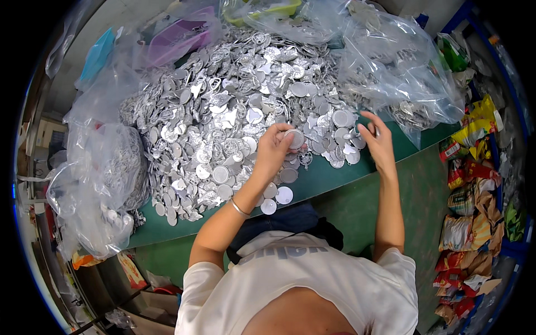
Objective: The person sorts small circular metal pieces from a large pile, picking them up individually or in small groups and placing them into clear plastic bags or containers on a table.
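Fingers of the left hand (pixel 271 151) pinch a round silvery disc (pixel 294 138) over the near right part of the pile (pixel 240 95). Thumb and forefinger of the right hand (pixel 381 144) are spread apart beside the pile's right edge; whether the other fingers hold anything cannot be told. A bangle (pixel 240 207) circles the left wrist. The pile, of flat metal pieces in mixed shapes, covers much of a green table (pixel 330 174), whose bare surface shows along the near edge. Clear bags of metal pieces flank the pile, one at left (pixel 114 167), one at far right (pixel 399 53). At the far side stand a purple tray (pixel 181 36) and a yellow-green basin (pixel 279 11). Beyond the near edge lies a green floor (pixel 349 204). At right, a blue rack (pixel 507 248) stands beside coloured packets (pixel 459 231); at near left are shelves (pixel 111 282).
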### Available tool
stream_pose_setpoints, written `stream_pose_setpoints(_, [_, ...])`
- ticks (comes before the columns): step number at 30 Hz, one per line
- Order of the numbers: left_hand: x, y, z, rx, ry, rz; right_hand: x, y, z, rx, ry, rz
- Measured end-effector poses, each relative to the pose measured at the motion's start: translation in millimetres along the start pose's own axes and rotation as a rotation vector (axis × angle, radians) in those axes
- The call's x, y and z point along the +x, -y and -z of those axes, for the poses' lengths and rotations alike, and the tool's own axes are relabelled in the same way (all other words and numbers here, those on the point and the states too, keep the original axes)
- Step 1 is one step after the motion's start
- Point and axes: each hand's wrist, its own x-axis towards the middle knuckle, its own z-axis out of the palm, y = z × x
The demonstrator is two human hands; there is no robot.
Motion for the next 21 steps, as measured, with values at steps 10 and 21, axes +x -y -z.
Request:
stream_pose_setpoints(10, [0.5,-13.3,-23.0,0.623,0.046,-0.095,30.8,-12.6,-14.5,-0.007,-0.118,0.201])
stream_pose_setpoints(21, [24.8,-8.7,-39.7,1.405,0.39,-0.617,23.4,-0.8,12.0,0.555,0.066,-0.303])
